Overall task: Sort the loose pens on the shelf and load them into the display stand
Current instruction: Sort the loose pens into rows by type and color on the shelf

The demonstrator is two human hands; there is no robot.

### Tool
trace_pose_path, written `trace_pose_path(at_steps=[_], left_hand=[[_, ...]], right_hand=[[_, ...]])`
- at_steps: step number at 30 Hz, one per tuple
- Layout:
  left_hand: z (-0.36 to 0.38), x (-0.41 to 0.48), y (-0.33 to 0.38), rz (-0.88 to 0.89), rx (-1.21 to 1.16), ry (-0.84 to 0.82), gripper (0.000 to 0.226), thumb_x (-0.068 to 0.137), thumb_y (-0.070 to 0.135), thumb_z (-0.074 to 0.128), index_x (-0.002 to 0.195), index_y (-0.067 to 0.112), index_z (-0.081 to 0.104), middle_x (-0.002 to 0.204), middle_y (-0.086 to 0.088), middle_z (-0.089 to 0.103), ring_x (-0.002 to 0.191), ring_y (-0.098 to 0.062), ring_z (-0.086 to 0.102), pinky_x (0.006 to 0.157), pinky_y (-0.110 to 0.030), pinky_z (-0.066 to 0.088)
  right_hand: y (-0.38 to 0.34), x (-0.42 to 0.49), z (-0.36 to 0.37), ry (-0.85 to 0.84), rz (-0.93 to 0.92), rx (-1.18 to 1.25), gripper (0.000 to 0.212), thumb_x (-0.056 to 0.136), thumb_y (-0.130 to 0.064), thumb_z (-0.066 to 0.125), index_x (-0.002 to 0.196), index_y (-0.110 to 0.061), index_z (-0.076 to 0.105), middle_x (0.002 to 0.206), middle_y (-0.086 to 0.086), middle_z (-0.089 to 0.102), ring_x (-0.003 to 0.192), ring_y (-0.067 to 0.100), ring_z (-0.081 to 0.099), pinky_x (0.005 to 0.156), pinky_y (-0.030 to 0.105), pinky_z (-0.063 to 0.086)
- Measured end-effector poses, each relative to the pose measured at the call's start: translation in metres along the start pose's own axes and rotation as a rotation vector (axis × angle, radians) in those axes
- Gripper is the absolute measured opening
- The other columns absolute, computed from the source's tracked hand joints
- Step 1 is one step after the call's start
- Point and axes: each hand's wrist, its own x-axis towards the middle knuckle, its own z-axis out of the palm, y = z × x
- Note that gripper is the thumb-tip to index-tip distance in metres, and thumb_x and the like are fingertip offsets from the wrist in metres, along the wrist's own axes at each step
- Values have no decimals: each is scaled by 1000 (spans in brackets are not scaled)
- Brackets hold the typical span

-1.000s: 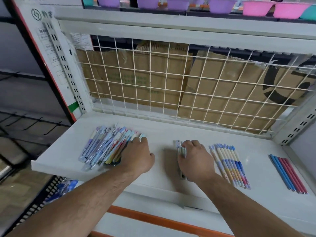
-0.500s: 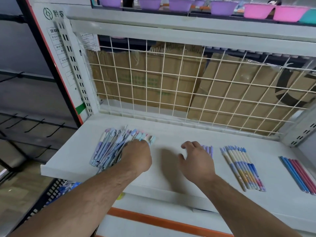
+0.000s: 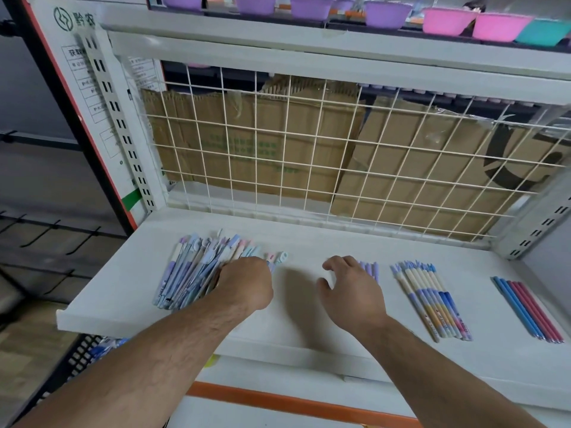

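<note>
Several striped pens (image 3: 432, 304) rightward, right fingers (image 3: 336, 261) released, left fingers (image 3: 247, 265) buried in pile (image 3: 191, 273), grip unclear

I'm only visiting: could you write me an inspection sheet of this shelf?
Surface: white shelf, pens lying on it.
Job's things: mixed pen pile at left; purple pens; gradient pens; blue and red pens at right; no display stand seen.
Clutter: nothing seen.
Hands: left hand on the pile, fingers hidden; right hand open, over purple pens.
Cables: nothing seen.
Surroundings: wire grid backed by cardboard; bowls above.
</note>
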Motion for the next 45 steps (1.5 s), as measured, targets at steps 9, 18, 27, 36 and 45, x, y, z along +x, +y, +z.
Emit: trace_pose_path(at_steps=[9, 18, 27, 36, 45], left_hand=[[-9, 1, 7, 11, -1, -151, 13, 80, 9, 56, 72, 18, 50, 67, 3, 50, 63, -16, 56, 55, -22, 36], [-7, -2, 23, 35, 190, -308, 69, 89, 4, 51, 151, 29, 34, 126, -7, 61, 110, -27, 63, 78, -34, 49], [-3, -3, 31, -21, 49, -247, 58, 97, 8, 49, 151, 21, 31, 122, -7, 57, 122, -28, 56, 91, -34, 47], [-9, 3, 62, -206, -1231, -140, 21, 94, 23, 53, 83, 9, 64, 87, -9, 62, 81, -25, 55, 71, -32, 42], [-6, 0, 117, -225, -1693, -303, 8, 94, 9, 56, 90, 9, 63, 69, -8, 54, 54, -20, 49, 57, -28, 40]], right_hand=[[8, 2, 5, 8, -15, -10, 28, 96, -35, 53, 121, -27, 62, 121, -9, 61, 115, 19, 57, 120, 33, 0], [25, 5, 12, -18, -39, 57, 26, 95, -33, 55, 117, -24, 64, 120, -5, 64, 128, 24, 52, 126, 46, 1], [37, 6, 15, -78, -42, 122, 18, 95, -28, 52, 109, -22, 62, 120, 10, 66, 143, 36, 38, 126, 46, 0], [37, 2, -2, -108, -47, 373, 2, 90, -30, 62, 90, -30, 61, 81, -13, 65, 115, 27, 62, 121, 40, 24], [54, 0, -34, -127, 50, 561, 16, 87, -31, 75, 94, -22, 64, 76, -11, 65, 61, -3, 58, 56, 8, 42]])
